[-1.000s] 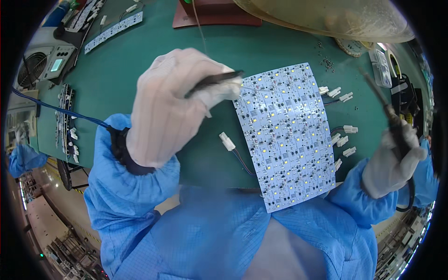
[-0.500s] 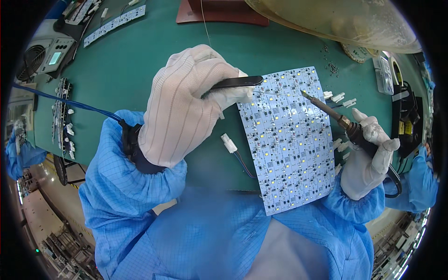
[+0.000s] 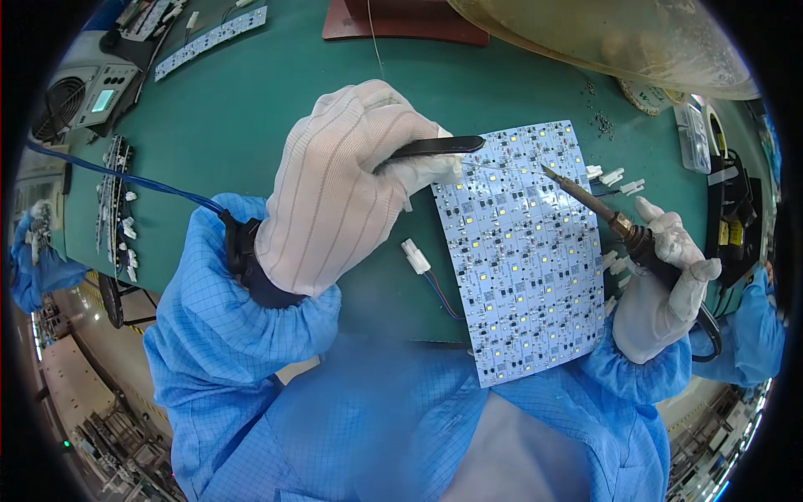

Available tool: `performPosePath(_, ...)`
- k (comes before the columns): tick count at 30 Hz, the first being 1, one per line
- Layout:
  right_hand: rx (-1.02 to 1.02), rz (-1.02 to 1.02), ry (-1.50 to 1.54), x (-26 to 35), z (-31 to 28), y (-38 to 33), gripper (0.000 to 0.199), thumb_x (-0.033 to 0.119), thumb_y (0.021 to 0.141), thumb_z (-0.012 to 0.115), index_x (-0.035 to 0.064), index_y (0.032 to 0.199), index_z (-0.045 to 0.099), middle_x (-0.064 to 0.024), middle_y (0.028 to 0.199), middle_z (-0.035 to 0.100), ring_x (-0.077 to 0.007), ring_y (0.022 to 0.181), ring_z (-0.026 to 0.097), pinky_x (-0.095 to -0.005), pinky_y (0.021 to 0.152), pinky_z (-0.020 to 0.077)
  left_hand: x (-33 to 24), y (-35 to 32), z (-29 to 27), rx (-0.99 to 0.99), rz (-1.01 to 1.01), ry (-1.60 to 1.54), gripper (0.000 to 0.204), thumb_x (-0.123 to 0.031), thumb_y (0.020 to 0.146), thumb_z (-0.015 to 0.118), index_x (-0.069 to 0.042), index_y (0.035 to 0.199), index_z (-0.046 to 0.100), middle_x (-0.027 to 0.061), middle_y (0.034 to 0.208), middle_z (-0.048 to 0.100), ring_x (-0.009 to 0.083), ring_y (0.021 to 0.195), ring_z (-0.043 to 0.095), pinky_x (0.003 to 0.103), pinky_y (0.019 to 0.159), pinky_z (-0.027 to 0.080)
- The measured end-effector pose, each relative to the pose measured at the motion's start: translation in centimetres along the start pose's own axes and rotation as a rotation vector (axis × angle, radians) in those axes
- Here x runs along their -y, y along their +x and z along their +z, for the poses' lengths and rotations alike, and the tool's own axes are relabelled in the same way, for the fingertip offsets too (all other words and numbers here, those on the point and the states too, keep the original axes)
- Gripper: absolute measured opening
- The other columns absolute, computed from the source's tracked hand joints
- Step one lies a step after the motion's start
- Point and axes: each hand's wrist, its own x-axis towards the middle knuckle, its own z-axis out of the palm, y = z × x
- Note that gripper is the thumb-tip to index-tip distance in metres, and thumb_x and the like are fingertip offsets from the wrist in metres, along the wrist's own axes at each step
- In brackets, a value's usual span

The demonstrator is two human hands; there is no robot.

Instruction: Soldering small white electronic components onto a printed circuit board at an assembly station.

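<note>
My left hand [image 3: 343,192], in a white striped glove with a wrist strap over the cuff, is closed on a thin solder wire [image 3: 506,168] and a slim black tool [image 3: 439,146], perhaps tweezers. The wire's end reaches over the upper part of a white LED circuit board [image 3: 527,276] with rows of small parts. My gloved right hand [image 3: 669,259] grips a soldering iron [image 3: 623,224] from the right. Its tip is at the wire's end, over the board; contact cannot be made out. Beside the board's left edge lies a white connector [image 3: 415,257] on coloured leads.
More white connectors [image 3: 613,176] stick out along the board's right side. Small loose bits [image 3: 602,124] lie at the far right, below a large translucent cover [image 3: 602,42]. A grey station with a display [image 3: 104,96] and LED strips [image 3: 209,43] stand on the left.
The whole view has shifted slightly to the right. Both hands keep their grips, and the iron's tip stays by the wire's end.
</note>
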Motion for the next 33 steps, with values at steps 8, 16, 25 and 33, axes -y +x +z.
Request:
performPosePath(8,-0.054,-0.002,-0.037,0.7,1.2,0.4,0.054,0.051,0.096,0.045,0.0017,0.085,0.065,-0.0075,0.082,0.051,-0.0270,0.093,0.050,-0.0603,0.103,0.0328,-0.2,-0.1,0.0,-0.010,-0.002,-0.001,0.029,-0.012,0.060,0.081,-0.002,0.080,0.063,0.0062,0.081,0.061,0.0235,0.074,0.058,0.033,0.068,0.045)
performPosePath(16,-0.178,-0.235,-0.166,0.7,1.9,0.6,0.057,0.045,0.101,0.033,0.0034,0.078,0.065,-0.0090,0.071,0.062,-0.0218,0.071,0.057,-0.0572,0.090,0.0457,-0.5,0.1,0.1,-0.013,0.015,-0.016,0.028,-0.013,0.060,0.081,-0.003,0.080,0.064,0.0061,0.077,0.060,0.0235,0.072,0.058,0.032,0.067,0.045)
performPosePath(25,0.147,-0.383,-0.593,3.2,2.7,0.2,0.053,0.044,0.099,0.037,0.0028,0.082,0.067,-0.0055,0.064,0.058,-0.0234,0.067,0.056,-0.0619,0.095,0.0403,-0.8,-0.4,-0.5,0.049,0.007,-0.016,0.023,-0.014,0.062,0.080,-0.006,0.080,0.067,0.0045,0.075,0.060,0.0241,0.072,0.058,0.034,0.067,0.044)
performPosePath(33,0.119,-0.330,-0.638,3.0,3.4,0.1,0.024,0.025,0.090,0.060,0.0031,0.083,0.065,-0.0060,0.067,0.059,-0.0245,0.067,0.058,-0.0595,0.089,0.0468,-0.2,-0.2,0.3,0.071,0.019,-0.004,0.021,-0.013,0.064,0.079,-0.008,0.081,0.069,0.0041,0.076,0.062,0.0238,0.075,0.058,0.034,0.069,0.045)
